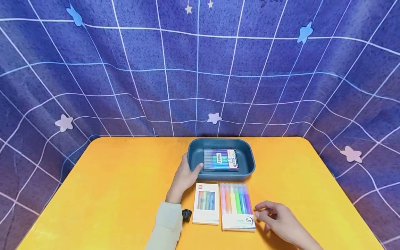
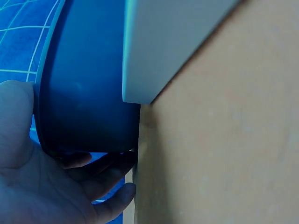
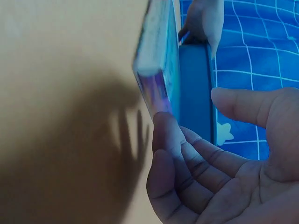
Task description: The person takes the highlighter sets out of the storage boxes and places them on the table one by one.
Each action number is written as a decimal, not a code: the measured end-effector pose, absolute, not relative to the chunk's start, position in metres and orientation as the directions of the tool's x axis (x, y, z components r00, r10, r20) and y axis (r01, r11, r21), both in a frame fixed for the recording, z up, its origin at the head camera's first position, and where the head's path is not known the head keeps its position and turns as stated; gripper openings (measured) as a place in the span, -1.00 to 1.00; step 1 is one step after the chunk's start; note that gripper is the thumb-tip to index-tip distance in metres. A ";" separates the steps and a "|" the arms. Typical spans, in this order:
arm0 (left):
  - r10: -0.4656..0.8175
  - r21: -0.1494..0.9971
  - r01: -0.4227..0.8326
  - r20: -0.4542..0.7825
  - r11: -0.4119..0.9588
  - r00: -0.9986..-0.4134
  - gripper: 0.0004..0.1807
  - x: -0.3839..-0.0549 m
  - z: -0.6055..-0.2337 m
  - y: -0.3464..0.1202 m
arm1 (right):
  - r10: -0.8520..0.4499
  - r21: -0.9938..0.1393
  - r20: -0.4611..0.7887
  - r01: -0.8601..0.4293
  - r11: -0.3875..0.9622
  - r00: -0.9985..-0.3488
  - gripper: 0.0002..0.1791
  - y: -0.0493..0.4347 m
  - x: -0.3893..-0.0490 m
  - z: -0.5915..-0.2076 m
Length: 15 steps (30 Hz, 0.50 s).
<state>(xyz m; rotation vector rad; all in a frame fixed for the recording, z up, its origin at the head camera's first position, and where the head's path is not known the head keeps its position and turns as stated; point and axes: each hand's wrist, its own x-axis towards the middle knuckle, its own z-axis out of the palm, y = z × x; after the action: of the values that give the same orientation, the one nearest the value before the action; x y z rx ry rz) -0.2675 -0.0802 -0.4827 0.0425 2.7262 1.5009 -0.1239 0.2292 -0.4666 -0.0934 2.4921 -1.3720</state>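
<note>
A dark blue tray (image 1: pixel 197 176) stands on the table with a clear pack of pens (image 1: pixel 221 159) lying inside it. My left hand (image 1: pixel 183 176) holds the tray's left end, thumb at the rim and fingers around the outside, as the left wrist view shows with the tray wall (image 2: pixel 88 84). In front of the tray lie a white box of pens (image 1: pixel 206 204) with a window and, right of it, a pack of coloured markers (image 1: pixel 237 207). Beside that pack's right edge is my right hand (image 1: pixel 279 220), fingers loosely bent, fingertips close to the pack (image 3: pixel 152 58); contact is unclear.
Both packs lie just in front of the tray on the yellow table (image 1: pixel 118 194). A blue curtain (image 1: pixel 184 83) with white grid lines and stars hangs behind the table and along its sides. A black strap piece (image 1: pixel 186 215) sits at my left wrist.
</note>
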 end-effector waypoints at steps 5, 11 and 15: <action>0.033 0.847 0.000 -0.021 0.532 -0.999 -0.07 -0.266 -0.483 -0.080 | -0.184 -0.816 -0.167 0.031 0.577 -0.969 -0.68 0.233 -0.131 -0.458; 0.029 0.843 0.000 -0.018 0.539 -0.999 -0.07 -0.265 -0.482 -0.080 | -0.186 -0.780 -0.090 -0.047 0.624 -0.978 -0.72 0.233 -0.144 -0.443; 0.031 0.843 0.004 -0.015 0.539 -0.999 -0.07 -0.265 -0.481 -0.081 | -0.194 -0.754 -0.028 -0.107 0.648 -0.981 -0.75 0.230 -0.154 -0.432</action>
<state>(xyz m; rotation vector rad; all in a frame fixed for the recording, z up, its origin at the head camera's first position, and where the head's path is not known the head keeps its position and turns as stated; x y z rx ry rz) -0.2652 -0.0810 -0.4813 0.0310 2.7311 1.4954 -0.1539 0.2304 -0.4316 -0.2526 2.7546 -1.2495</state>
